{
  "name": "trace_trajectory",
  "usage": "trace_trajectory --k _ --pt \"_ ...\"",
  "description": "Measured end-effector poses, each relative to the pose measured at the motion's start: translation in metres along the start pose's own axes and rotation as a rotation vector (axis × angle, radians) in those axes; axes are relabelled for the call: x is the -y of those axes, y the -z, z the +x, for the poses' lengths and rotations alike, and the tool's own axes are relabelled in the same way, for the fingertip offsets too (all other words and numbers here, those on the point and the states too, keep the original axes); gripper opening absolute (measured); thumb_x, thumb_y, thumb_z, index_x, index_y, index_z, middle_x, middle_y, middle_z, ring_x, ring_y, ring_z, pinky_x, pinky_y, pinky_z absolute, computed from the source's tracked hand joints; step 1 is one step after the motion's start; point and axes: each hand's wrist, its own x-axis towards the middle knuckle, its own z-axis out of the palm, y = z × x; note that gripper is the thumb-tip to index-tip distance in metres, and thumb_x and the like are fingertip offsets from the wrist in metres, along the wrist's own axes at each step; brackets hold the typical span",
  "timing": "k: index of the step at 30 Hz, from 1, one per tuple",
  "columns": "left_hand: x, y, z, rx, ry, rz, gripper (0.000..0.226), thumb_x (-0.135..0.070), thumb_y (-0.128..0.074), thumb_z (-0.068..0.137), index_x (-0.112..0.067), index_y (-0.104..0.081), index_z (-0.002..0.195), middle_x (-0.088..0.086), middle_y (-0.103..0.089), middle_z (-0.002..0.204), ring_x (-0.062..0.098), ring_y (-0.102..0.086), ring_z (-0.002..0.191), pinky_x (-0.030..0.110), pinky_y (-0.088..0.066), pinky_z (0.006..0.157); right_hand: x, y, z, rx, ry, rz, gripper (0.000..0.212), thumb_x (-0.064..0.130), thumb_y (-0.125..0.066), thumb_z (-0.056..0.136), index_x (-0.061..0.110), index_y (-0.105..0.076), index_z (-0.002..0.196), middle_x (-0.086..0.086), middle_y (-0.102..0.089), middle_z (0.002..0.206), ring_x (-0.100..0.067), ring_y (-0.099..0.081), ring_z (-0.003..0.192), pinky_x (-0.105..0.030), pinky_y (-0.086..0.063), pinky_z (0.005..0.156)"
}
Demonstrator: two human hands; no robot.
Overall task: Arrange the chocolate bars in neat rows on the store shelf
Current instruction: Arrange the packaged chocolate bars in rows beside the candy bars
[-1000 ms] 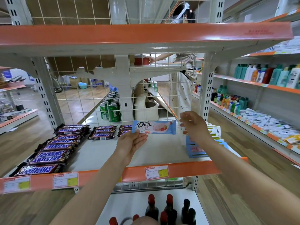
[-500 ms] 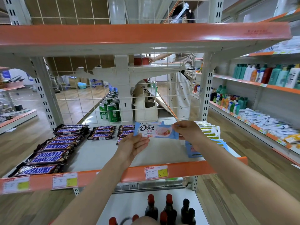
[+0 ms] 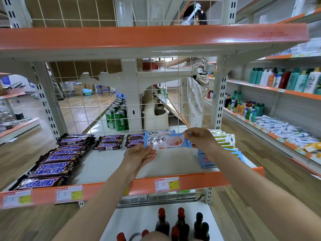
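Note:
A light blue and pink Dove bar (image 3: 171,142) is held flat between both hands, low over the white shelf (image 3: 104,164). My left hand (image 3: 139,156) pinches its left end from below. My right hand (image 3: 202,140) pinches its right end. Another Dove bar (image 3: 159,132) lies on the shelf just behind it. Brown Snickers bars run in a long row (image 3: 52,162) down the shelf's left side, with two short stacks, one (image 3: 109,142) in the middle and one (image 3: 134,139) next to the Dove bars, at the back.
A wire grid (image 3: 97,94) closes the shelf's back. Blue packets (image 3: 206,160) and green-white packets (image 3: 223,140) lie at the shelf's right. The orange shelf above (image 3: 156,37) overhangs. Dark bottles (image 3: 180,223) stand below. Another person (image 3: 192,94) works behind the grid.
Both hands have carried the Dove bar down and farther back over the shelf, toward the other Dove bar. My right hand now grips its right end instead of hovering beside it.

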Motion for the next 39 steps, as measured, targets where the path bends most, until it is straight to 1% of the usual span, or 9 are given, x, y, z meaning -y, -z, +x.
trace_trajectory --k 6,14,16,22,25,30,33,37,39 --pt "0.002 0.001 0.001 -0.029 -0.014 0.025 0.008 -0.007 -0.062 0.086 -0.002 -0.065 0.081 0.010 -0.071 0.069 0.015 -0.069 0.062 0.025 -0.059 0.072 -0.001 -0.003 0.001 -0.016 -0.008 0.006 0.008 0.019 -0.058 0.092 0.017 -0.064 0.096 -0.002 -0.061 0.098 -0.016 -0.055 0.092 -0.029 -0.049 0.082" --pt "0.003 -0.004 0.013 -0.090 -0.034 0.030 0.010 -0.008 -0.061 0.087 -0.002 -0.065 0.079 0.005 -0.070 0.063 0.012 -0.068 0.058 0.023 -0.057 0.071 -0.012 -0.013 0.016 -0.078 -0.066 0.092 0.005 0.017 -0.068 0.085 0.013 -0.068 0.083 -0.008 -0.064 0.085 -0.020 -0.057 0.084 -0.035 -0.051 0.081" --pt "0.003 -0.004 0.019 -0.094 -0.032 0.066 0.010 -0.008 -0.061 0.087 -0.002 -0.065 0.080 0.005 -0.070 0.064 0.011 -0.068 0.058 0.022 -0.058 0.069 -0.015 -0.014 0.021 -0.081 -0.049 0.037 0.008 0.016 -0.069 0.084 0.009 -0.070 0.089 -0.009 -0.065 0.087 -0.020 -0.058 0.084 -0.039 -0.052 0.084" --pt "-0.003 -0.001 0.047 -0.188 -0.072 0.326 0.016 -0.008 -0.067 0.084 -0.006 -0.062 0.069 0.006 -0.064 0.061 0.009 -0.061 0.050 0.020 -0.053 0.058 -0.022 -0.024 0.040 -0.138 -0.048 0.056 0.012 0.008 -0.068 0.084 -0.001 -0.069 0.091 -0.009 -0.063 0.082 -0.020 -0.056 0.082 -0.036 -0.048 0.081" --pt "-0.008 -0.001 0.063 -0.224 -0.075 0.473 0.016 -0.008 -0.068 0.083 -0.008 -0.060 0.069 0.011 -0.061 0.064 0.018 -0.055 0.055 0.032 -0.050 0.066 -0.024 -0.029 0.054 -0.140 -0.057 0.038 0.014 0.007 -0.067 0.085 -0.005 -0.069 0.093 -0.009 -0.061 0.076 -0.022 -0.055 0.081 -0.038 -0.049 0.083" --pt "-0.013 0.005 0.097 -0.256 -0.073 0.682 0.021 -0.010 -0.073 0.078 -0.010 -0.058 0.064 0.004 -0.059 0.058 0.002 -0.055 0.038 0.027 -0.052 0.065 -0.027 -0.038 0.082 -0.147 -0.078 -0.059 0.014 0.010 -0.068 0.084 0.001 -0.070 0.094 -0.002 -0.059 0.072 -0.016 -0.055 0.073 -0.028 -0.048 0.070" --pt "-0.014 0.006 0.114 -0.263 -0.079 0.767 0.023 -0.012 -0.073 0.079 -0.011 -0.060 0.060 0.001 -0.059 0.055 0.009 -0.057 0.046 0.031 -0.054 0.073 -0.030 -0.045 0.099 -0.170 -0.116 -0.069 0.015 0.009 -0.068 0.083 -0.001 -0.069 0.095 -0.007 -0.061 0.080 -0.017 -0.056 0.078 -0.025 -0.047 0.066" --pt "-0.020 0.005 0.129 -0.251 -0.132 0.938 0.031 -0.017 -0.070 0.082 -0.013 -0.056 0.055 0.002 -0.054 0.056 0.012 -0.045 0.050 0.022 -0.038 0.057 -0.033 -0.053 0.122 -0.198 -0.154 -0.142 0.007 0.013 -0.070 0.083 0.006 -0.068 0.085 -0.010 -0.063 0.084 -0.026 -0.063 0.089 -0.039 -0.054 0.086" --pt "-0.022 0.005 0.133 -0.235 -0.108 1.001 0.030 -0.020 -0.069 0.083 -0.013 -0.056 0.056 0.001 -0.050 0.055 0.011 -0.042 0.049 0.020 -0.032 0.051 -0.035 -0.056 0.132 -0.208 -0.154 -0.182 0.011 0.015 -0.070 0.083 0.005 -0.069 0.088 -0.012 -0.064 0.086 -0.026 -0.063 0.090 -0.040 -0.053 0.087"
